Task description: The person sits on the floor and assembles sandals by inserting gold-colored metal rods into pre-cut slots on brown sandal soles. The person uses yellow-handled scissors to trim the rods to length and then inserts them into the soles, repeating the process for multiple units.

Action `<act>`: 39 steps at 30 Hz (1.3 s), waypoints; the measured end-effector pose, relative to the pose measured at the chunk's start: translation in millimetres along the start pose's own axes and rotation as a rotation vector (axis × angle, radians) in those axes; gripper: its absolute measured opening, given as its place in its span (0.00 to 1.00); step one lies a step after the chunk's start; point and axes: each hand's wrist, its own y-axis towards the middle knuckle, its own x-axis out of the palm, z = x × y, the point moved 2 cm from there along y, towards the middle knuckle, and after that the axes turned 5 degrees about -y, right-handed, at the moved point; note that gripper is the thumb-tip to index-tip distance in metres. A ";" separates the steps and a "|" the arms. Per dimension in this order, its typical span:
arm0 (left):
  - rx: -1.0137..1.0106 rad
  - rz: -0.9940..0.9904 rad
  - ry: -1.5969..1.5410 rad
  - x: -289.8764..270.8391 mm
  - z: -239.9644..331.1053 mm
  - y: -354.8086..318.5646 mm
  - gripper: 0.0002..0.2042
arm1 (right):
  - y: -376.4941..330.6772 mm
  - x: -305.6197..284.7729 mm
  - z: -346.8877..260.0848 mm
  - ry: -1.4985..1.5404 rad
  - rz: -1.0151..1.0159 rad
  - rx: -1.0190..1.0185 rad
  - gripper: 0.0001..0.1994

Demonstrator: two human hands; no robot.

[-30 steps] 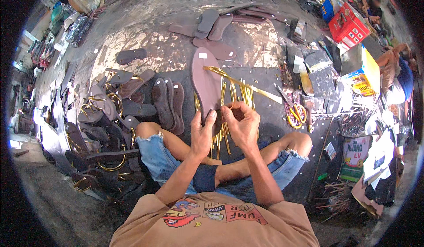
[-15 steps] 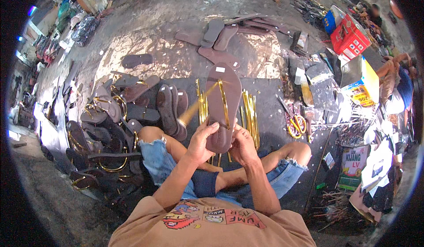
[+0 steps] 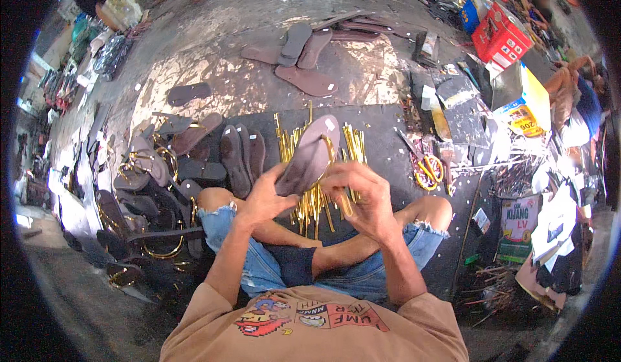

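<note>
A brown sandal sole (image 3: 303,158) is tilted in front of me, its upper end bearing a small white label. My left hand (image 3: 266,195) is closed round its lower left edge. A shiny gold strap (image 3: 328,147) comes out of the sole near the top and runs down its right side. My right hand (image 3: 361,190) is pinched on that strap beside the sole, with a gold end showing below its fingers. Behind and under the sole lie many loose gold strips (image 3: 352,141) on the dark mat (image 3: 388,161).
Left of me lies a heap of sandals with gold straps (image 3: 145,158), beside several upright soles (image 3: 238,158). More soles (image 3: 307,80) lie ahead. At right are yellow-handled scissors (image 3: 428,171), an open yellow-blue box (image 3: 522,106), a red box (image 3: 501,38) and a tin (image 3: 519,229).
The sole has turned from nearly upright to a tilt on its side, moving slightly left. My right hand has shifted from its lower end to the strap at its right edge.
</note>
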 end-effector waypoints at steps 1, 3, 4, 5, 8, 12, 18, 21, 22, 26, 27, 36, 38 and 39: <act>-0.029 0.089 -0.105 -11.1 -1.5 -0.2 0.30 | -3.0 -0.9 6.3 0.029 -0.027 0.082 0.13; -0.095 0.278 -0.319 -30.9 2.7 -3.5 0.29 | -4.3 1.6 17.0 0.241 -0.005 0.211 0.09; 0.022 0.360 -0.360 -34.9 10.6 -0.9 0.24 | -2.6 5.1 25.4 0.420 0.051 0.258 0.07; 0.076 0.440 -0.470 -28.4 10.2 -1.8 0.23 | 0.3 14.4 34.7 0.611 0.087 0.299 0.07; 0.203 0.612 -0.623 9.4 21.1 3.5 0.18 | 1.7 31.2 41.5 0.616 0.097 0.531 0.10; 0.209 0.644 -0.502 22.5 39.7 -1.1 0.13 | 3.4 43.8 28.3 -0.004 0.207 0.254 0.09; 0.165 0.713 -0.451 37.5 50.4 -7.5 0.10 | 3.8 56.7 20.2 -0.168 0.206 0.194 0.06; 0.165 0.743 -0.400 44.1 56.4 -10.8 0.11 | 4.0 59.4 15.7 -0.206 0.190 0.169 0.10; 0.174 0.724 -0.320 45.2 48.0 -11.8 0.12 | 4.2 59.4 14.6 -0.212 0.181 0.152 0.12; 0.228 0.707 -0.128 42.9 62.8 -17.2 0.11 | 3.1 59.3 29.0 -0.225 0.131 0.070 0.15; 0.224 0.715 -0.116 41.7 64.3 -17.1 0.11 | 7.7 55.1 32.6 -0.186 0.126 -0.010 0.15; 0.360 0.902 -0.466 25.3 43.4 -12.4 0.23 | -7.6 48.1 53.5 0.361 0.163 0.302 0.31; 0.358 0.892 -0.759 37.7 41.7 -6.9 0.25 | -25.7 58.4 74.7 0.722 0.148 0.718 0.29; 0.355 0.874 -0.907 41.4 36.8 -5.5 0.26 | -29.1 62.5 73.3 0.940 0.099 0.925 0.27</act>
